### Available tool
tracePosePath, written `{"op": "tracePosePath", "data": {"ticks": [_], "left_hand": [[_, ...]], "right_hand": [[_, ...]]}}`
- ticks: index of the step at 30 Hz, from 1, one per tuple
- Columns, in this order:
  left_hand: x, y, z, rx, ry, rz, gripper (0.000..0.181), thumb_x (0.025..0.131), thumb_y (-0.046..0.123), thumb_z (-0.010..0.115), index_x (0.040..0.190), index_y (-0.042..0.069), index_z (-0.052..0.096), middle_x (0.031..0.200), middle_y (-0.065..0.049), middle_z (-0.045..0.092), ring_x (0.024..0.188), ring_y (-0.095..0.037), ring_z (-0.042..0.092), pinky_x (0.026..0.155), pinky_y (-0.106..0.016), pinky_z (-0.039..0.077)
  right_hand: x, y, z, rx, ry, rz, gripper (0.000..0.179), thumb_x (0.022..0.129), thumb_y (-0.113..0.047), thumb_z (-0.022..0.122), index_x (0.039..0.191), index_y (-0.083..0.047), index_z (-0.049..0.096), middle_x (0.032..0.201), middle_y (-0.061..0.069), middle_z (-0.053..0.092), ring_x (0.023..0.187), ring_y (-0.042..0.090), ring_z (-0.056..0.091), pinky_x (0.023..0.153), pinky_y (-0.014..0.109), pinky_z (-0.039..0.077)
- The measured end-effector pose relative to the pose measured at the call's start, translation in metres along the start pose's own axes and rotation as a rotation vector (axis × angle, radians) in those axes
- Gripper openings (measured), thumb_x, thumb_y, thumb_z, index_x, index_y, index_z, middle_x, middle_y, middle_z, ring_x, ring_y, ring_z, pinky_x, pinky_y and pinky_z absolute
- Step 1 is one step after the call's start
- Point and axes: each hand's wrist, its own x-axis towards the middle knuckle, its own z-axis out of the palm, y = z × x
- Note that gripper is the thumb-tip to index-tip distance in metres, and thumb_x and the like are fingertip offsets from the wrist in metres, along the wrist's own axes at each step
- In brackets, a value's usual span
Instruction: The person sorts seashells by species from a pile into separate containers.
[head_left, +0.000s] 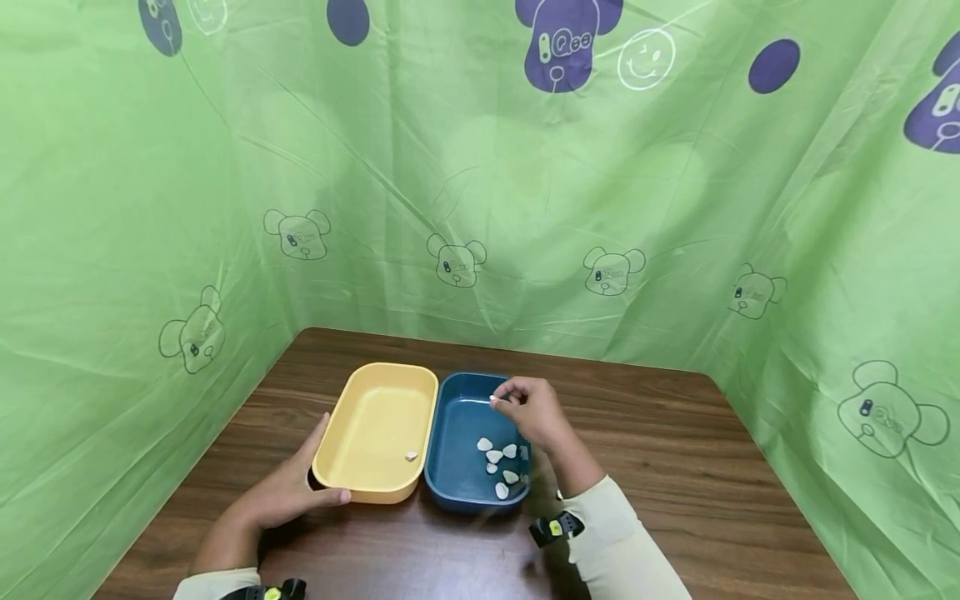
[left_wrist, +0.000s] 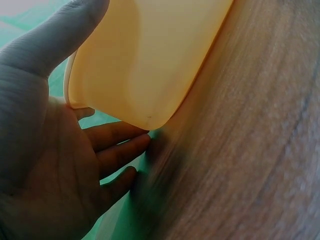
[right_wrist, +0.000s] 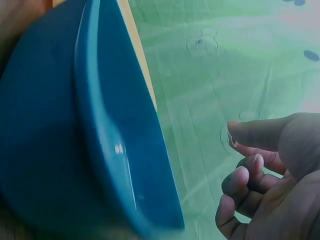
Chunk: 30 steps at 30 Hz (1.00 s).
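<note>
My left hand rests around the near left corner of a yellow plastic tray, thumb along its front wall and straight fingers by its left side. The left wrist view shows those fingers spread at the tray's lower edge. One small whitish stone lies in the yellow tray. Above the far right part of a dark blue tray, my right hand pinches a small white stone between thumb and index finger. The other fingers curl loosely. Several white stones lie in the blue tray's near right part.
Both trays stand side by side on a brown wood-grain table. A green printed curtain hangs behind the table and along both sides. Black bands with devices sit on the wrists over pale sleeves.
</note>
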Motion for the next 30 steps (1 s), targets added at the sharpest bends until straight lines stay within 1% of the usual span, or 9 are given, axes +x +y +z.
{"op": "tracePosePath", "data": {"ticks": [3,6,8,10,15,18,23,27,30], "left_hand": [[-0.001,0.0,0.0,0.002,0.001,-0.006,0.134,0.086,0.018,0.091,0.175,0.007,-0.009,0.179,-0.037,0.003,0.159,-0.062,0.016,0.106,0.004,0.016],[-0.002,0.001,-0.001,0.007,0.001,-0.016,0.134,0.087,0.018,0.09,0.175,0.007,-0.009,0.179,-0.037,0.003,0.159,-0.061,0.017,0.106,0.004,0.016],[-0.002,0.001,-0.001,0.01,0.001,-0.023,0.134,0.087,0.02,0.09,0.176,0.009,-0.009,0.179,-0.036,0.003,0.159,-0.061,0.017,0.106,0.004,0.016],[-0.002,0.001,-0.001,0.003,-0.001,-0.018,0.134,0.087,0.019,0.09,0.176,0.008,-0.009,0.179,-0.036,0.003,0.159,-0.061,0.017,0.106,0.004,0.016],[0.0,0.0,0.0,0.004,0.001,-0.006,0.135,0.086,0.017,0.091,0.175,0.007,-0.009,0.179,-0.037,0.003,0.159,-0.061,0.018,0.106,0.004,0.016],[0.0,-0.001,0.0,0.006,0.006,-0.006,0.136,0.085,0.018,0.092,0.175,0.007,-0.009,0.179,-0.038,0.004,0.159,-0.061,0.018,0.106,0.004,0.016],[0.0,-0.001,0.0,0.008,0.004,-0.006,0.135,0.085,0.018,0.092,0.175,0.006,-0.009,0.178,-0.038,0.004,0.159,-0.061,0.019,0.107,0.004,0.016],[0.0,-0.001,0.0,0.007,0.002,-0.011,0.135,0.086,0.019,0.092,0.175,0.006,-0.009,0.178,-0.038,0.004,0.159,-0.061,0.018,0.106,0.004,0.015],[0.0,-0.001,0.0,0.01,0.004,-0.016,0.135,0.086,0.019,0.092,0.175,0.007,-0.009,0.179,-0.038,0.004,0.159,-0.06,0.018,0.106,0.004,0.015]], "right_hand": [[0.002,-0.009,0.013,-0.008,-0.035,-0.009,0.004,0.099,-0.01,0.081,0.097,-0.006,0.081,0.068,-0.003,0.047,0.065,0.015,0.046,0.06,0.028,0.038],[0.003,-0.016,0.026,-0.023,-0.073,-0.042,0.006,0.098,-0.011,0.081,0.097,-0.006,0.081,0.066,-0.004,0.046,0.063,0.014,0.045,0.059,0.026,0.037],[0.003,-0.02,0.035,-0.03,-0.094,-0.05,0.006,0.098,-0.012,0.081,0.097,-0.007,0.081,0.066,-0.004,0.046,0.061,0.013,0.044,0.057,0.025,0.037],[0.002,-0.024,0.043,-0.046,-0.107,-0.058,0.006,0.098,-0.013,0.082,0.096,-0.007,0.081,0.065,-0.004,0.046,0.059,0.012,0.044,0.056,0.025,0.037],[0.0,-0.032,0.065,-0.058,-0.127,-0.028,0.006,0.097,-0.013,0.083,0.093,-0.008,0.081,0.064,-0.005,0.047,0.058,0.011,0.044,0.055,0.025,0.036],[-0.001,-0.038,0.077,-0.048,-0.144,-0.025,0.008,0.097,-0.012,0.083,0.091,-0.007,0.08,0.063,-0.006,0.047,0.058,0.011,0.043,0.055,0.025,0.036],[-0.001,-0.047,0.088,-0.037,-0.163,-0.026,0.008,0.097,-0.011,0.082,0.092,-0.006,0.079,0.065,-0.004,0.046,0.058,0.012,0.042,0.055,0.025,0.036],[0.0,-0.052,0.091,-0.03,-0.157,-0.03,0.007,0.097,-0.012,0.082,0.097,-0.006,0.08,0.066,-0.004,0.047,0.057,0.011,0.043,0.054,0.024,0.037],[0.0,-0.053,0.091,-0.02,-0.142,-0.04,0.007,0.096,-0.011,0.083,0.097,-0.004,0.08,0.066,-0.005,0.048,0.059,0.01,0.045,0.056,0.023,0.039]]}}
